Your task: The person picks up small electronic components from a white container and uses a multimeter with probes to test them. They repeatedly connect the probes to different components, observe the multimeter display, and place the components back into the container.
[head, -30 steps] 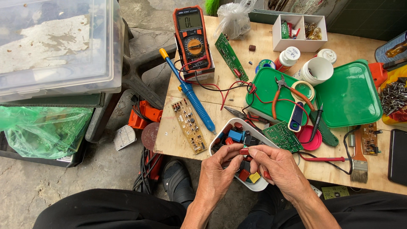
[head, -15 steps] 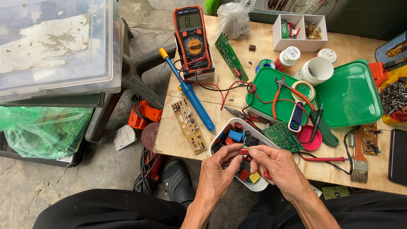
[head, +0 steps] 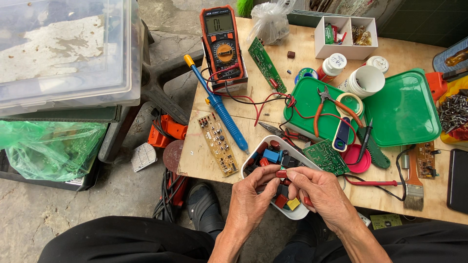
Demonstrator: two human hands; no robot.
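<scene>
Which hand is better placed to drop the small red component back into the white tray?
Probably the left hand: its fingertips pinch the red component directly above the white tray.

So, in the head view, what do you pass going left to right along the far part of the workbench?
Multimeter → long green circuit board → white divided box → white cup → green lid → heap of screws.
</scene>
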